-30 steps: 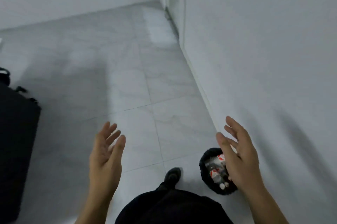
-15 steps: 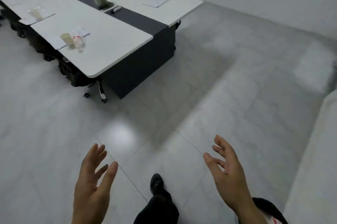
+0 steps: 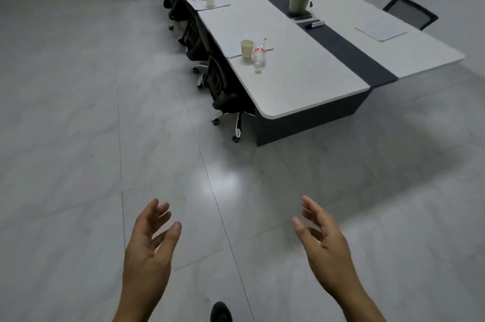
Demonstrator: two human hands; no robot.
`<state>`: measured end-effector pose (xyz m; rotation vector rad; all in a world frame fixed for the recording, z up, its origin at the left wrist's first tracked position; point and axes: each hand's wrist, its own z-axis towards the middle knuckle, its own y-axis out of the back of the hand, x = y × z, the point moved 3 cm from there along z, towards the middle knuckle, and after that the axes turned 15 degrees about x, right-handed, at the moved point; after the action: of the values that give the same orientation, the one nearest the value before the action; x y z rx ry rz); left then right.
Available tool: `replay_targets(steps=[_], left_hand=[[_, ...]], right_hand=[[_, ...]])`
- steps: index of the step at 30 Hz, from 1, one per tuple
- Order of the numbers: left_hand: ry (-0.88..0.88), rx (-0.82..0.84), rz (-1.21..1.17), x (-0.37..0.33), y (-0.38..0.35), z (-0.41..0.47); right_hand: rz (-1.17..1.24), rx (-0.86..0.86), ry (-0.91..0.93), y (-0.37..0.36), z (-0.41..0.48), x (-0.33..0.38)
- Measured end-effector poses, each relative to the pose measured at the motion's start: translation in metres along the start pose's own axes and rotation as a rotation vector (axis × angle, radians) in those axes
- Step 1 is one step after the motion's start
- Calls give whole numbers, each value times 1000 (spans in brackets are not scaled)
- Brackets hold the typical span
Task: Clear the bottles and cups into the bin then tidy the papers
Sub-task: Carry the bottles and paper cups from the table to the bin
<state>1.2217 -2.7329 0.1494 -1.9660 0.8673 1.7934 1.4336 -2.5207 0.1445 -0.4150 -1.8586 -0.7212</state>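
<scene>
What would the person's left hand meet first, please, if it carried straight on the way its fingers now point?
Probably nothing soon: the open, empty left hand points up and slightly right over bare grey tiled floor. Much farther along stands the nearest black wheeled office chair by the long white table, though depth is unclear.

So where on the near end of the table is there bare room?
Bare: the table end between the cup, bottle and near edge, up to the dark strip. Crowded: the papers under cup and bottle.
</scene>
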Motion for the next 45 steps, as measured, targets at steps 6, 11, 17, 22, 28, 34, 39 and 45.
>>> replay_targets(steps=[6, 11, 17, 22, 28, 34, 39, 45], left_hand=[[-34, 71, 54, -31, 29, 112], [-19, 130, 67, -23, 20, 219], [-9, 149, 109, -43, 9, 385], [-87, 200, 115, -100, 2, 515], [-95, 298, 112, -122, -15, 640], [-1, 502, 141, -96, -34, 767], [79, 646, 127, -95, -58, 866], [96, 898, 196, -112, -116, 953]], right_hand=[[23, -46, -2, -17, 85, 56], [67, -85, -5, -32, 191, 54], [77, -113, 7, -29, 364, 79], [81, -160, 44, -5, 485, 137], [39, -171, -50, 11, 585, 166], [67, -324, -193, 8, 674, 158], [81, -437, -320, 13, 738, 173], [101, -537, -424, 24, 784, 175]])
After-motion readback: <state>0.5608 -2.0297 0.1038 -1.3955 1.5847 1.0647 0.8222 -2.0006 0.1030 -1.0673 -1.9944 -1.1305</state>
